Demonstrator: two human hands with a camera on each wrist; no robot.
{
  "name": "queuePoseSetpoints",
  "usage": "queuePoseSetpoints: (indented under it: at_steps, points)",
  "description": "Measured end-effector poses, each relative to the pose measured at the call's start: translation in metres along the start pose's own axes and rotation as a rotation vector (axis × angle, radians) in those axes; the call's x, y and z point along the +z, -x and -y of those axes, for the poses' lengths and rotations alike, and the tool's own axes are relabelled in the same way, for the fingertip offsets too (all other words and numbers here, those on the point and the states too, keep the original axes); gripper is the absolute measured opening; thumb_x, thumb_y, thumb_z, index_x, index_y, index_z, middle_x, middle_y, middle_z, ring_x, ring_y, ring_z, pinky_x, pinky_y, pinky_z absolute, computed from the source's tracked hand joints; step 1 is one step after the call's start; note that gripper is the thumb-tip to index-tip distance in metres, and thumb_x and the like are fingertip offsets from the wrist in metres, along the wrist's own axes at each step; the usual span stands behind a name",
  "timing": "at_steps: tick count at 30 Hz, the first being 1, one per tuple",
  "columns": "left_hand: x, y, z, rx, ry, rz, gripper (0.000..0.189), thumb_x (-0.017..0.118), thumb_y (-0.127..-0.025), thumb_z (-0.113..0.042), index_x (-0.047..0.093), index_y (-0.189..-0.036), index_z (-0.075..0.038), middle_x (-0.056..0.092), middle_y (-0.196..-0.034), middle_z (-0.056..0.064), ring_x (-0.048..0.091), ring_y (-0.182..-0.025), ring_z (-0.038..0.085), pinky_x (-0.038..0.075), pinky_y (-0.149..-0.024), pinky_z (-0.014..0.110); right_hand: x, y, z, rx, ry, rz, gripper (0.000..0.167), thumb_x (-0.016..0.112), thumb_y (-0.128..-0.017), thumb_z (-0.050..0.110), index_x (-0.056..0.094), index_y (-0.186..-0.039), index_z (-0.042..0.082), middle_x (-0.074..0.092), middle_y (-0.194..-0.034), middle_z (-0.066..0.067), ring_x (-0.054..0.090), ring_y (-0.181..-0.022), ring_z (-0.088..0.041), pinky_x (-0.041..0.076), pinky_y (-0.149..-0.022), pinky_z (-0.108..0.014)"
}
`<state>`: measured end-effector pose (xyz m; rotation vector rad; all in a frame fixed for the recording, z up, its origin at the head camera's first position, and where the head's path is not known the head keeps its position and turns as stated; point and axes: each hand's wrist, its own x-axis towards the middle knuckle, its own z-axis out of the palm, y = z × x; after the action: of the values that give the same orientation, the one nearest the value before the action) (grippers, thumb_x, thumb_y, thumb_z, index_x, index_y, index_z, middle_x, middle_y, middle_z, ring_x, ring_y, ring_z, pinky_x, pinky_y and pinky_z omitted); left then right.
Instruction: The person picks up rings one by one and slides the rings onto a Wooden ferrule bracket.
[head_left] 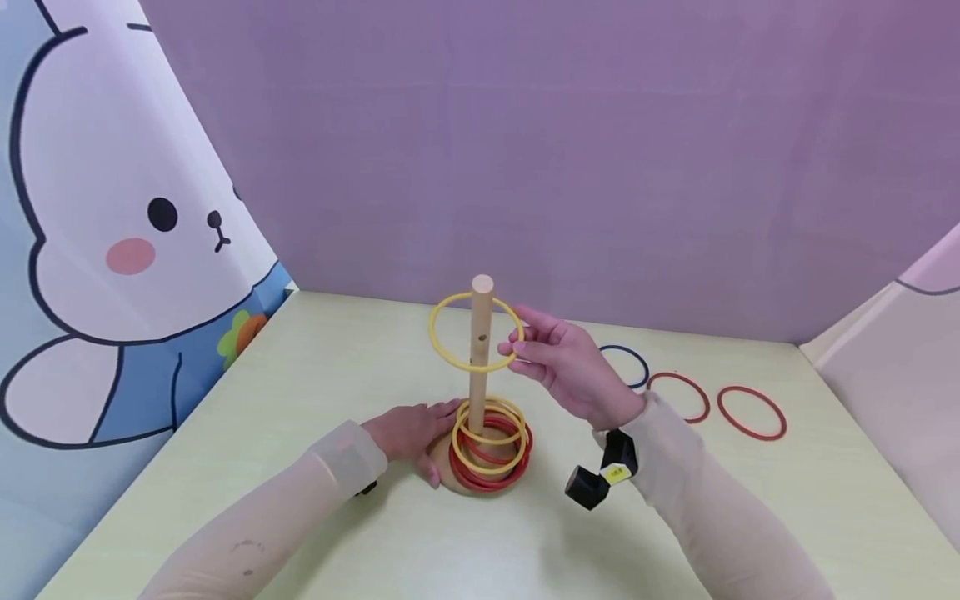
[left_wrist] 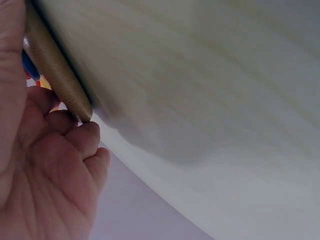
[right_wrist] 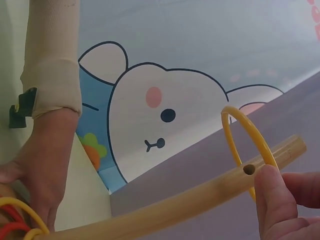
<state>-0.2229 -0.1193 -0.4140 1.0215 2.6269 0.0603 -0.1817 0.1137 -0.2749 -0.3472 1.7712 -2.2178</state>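
An upright wooden post (head_left: 479, 387) rises from a round wooden base (head_left: 444, 477). My right hand (head_left: 570, 367) pinches a yellow ring (head_left: 432, 333) by its right side between thumb and fingers. That ring encircles the upper part of the post, below its top, as the right wrist view also shows. My left hand (head_left: 408, 431) grips the left side of the base, thumb toward the front; the left wrist view shows fingers against the base's rim (left_wrist: 62, 75). Around the foot of the post lie several red rings (head_left: 480, 487) and yellow rings (head_left: 504, 403), overlapping each other.
On the table (head_left: 360, 350), right of my right hand, lie a blue ring (head_left: 647, 367), partly hidden by the hand, and two red rings, one nearer (head_left: 707, 400) and one farther right (head_left: 784, 423). A purple backdrop (head_left: 525, 150) stands behind, a cartoon-printed cloth (head_left: 97, 192) at left.
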Motion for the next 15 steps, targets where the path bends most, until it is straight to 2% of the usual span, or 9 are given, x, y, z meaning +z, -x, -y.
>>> queuePoseSetpoints:
  at_steps: [15]
  points:
    - [-0.003,0.003,-0.001,0.0,0.032,0.006,0.105,0.082,-0.068,-0.048,0.031,-0.15,-0.009,0.026,-0.156,0.009,0.042,-0.132,0.033,0.039,-0.103,0.047,-0.011,-0.003,-0.022,0.049,0.022,0.015,0.056,0.043,-0.096,-0.01,0.024,-0.149,-0.004,0.054,-0.09,-0.002,0.066,-0.085,-0.006,0.053,-0.075,-0.018]
